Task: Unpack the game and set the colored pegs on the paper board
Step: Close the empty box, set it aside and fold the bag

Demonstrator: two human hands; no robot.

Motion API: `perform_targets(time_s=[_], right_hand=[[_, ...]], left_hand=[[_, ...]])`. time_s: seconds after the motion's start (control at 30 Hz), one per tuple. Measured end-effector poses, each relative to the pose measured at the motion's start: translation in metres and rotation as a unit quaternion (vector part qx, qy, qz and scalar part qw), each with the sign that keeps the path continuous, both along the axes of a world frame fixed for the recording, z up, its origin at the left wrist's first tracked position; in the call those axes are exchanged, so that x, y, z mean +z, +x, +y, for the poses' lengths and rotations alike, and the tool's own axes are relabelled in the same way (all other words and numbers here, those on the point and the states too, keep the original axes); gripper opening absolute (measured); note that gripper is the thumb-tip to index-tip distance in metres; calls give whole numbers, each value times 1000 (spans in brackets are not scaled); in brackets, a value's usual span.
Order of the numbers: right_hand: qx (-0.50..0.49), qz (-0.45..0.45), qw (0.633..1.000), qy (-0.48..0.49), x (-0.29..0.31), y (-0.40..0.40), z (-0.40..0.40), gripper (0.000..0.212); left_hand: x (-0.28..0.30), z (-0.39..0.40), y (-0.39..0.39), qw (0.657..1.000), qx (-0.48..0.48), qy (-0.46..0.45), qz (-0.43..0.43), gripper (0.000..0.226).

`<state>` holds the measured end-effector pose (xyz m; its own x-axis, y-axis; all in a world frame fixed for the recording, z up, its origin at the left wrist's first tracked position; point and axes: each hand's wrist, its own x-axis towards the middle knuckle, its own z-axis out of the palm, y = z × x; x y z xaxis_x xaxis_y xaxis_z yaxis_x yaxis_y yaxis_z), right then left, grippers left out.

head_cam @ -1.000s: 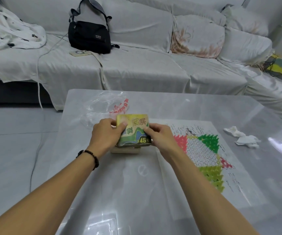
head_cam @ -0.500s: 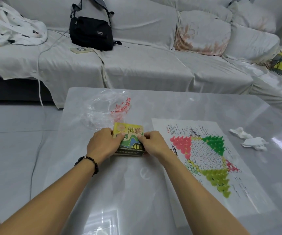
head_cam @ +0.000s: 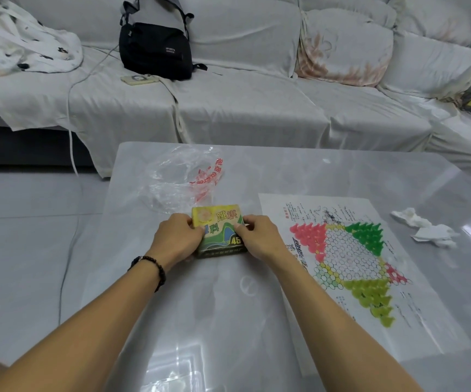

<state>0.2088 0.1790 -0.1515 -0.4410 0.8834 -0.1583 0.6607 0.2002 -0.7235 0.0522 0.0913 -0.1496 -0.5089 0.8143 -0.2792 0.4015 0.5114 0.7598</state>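
A small yellow-green game box [head_cam: 218,222] rests on the glossy table [head_cam: 228,321]. My left hand [head_cam: 176,237] grips its left side and my right hand [head_cam: 258,239] grips its right side, thumbs on the lid. To the right lies the paper board [head_cam: 353,278] with a hexagon grid. Pink pegs [head_cam: 309,234], green pegs [head_cam: 367,234] and yellow-green pegs [head_cam: 370,295] stand in its triangles, and a few pink pegs [head_cam: 395,274] sit at the right point.
A crumpled clear plastic bag [head_cam: 180,176] lies just behind the box. Crumpled white tissues [head_cam: 424,227] sit at the table's right. Behind the table is a covered sofa with a black bag [head_cam: 155,49], a phone [head_cam: 139,78] and a cable.
The box lid was held raised above its tray a second ago. Both hands have brought it down, and the box now sits as one closed piece on the table.
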Motion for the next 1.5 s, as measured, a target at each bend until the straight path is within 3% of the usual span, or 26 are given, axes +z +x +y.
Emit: perform_targets(time_s=[0.1, 0.27, 0.47, 0.6, 0.7, 0.83, 0.97, 1.23, 1.33, 1.5], right_hand=[[-24, -21, 999, -18, -2, 1, 6, 31], [-67, 9, 994, -83, -2, 0, 10, 40], [-108, 106, 978, -145, 2, 11, 11, 21], [-127, 185, 958, -179, 19, 18, 17, 15], [-156, 203, 958, -129, 39, 22, 41, 13], [-165, 156, 972, -52, 52, 17, 98, 20], [-128, 101, 986, -22, 51, 2, 159, 19], [39, -82, 995, 40, 21, -1, 224, 52], [87, -152, 979, 105, 10, 1, 235, 60], [76, -172, 970, 153, 6, 1, 259, 58]], left_hand=[[-1, -1, 2, 999, 3, 5, 37, 22], [2, 0, 4, 1000, 26, 6, 11, 27], [6, 0, 13, 996, 44, 72, -43, 18], [15, 10, 22, 988, 63, 128, -65, 30], [32, 35, 25, 985, 42, 161, -46, 33], [47, 86, 29, 981, -63, 183, -24, 48], [43, 142, 21, 981, -131, 128, 70, 78], [2, 226, 11, 951, -173, 63, 249, 37], [-8, 239, 7, 941, -179, 81, 277, 37], [-12, 269, 9, 930, -200, 103, 290, 44]])
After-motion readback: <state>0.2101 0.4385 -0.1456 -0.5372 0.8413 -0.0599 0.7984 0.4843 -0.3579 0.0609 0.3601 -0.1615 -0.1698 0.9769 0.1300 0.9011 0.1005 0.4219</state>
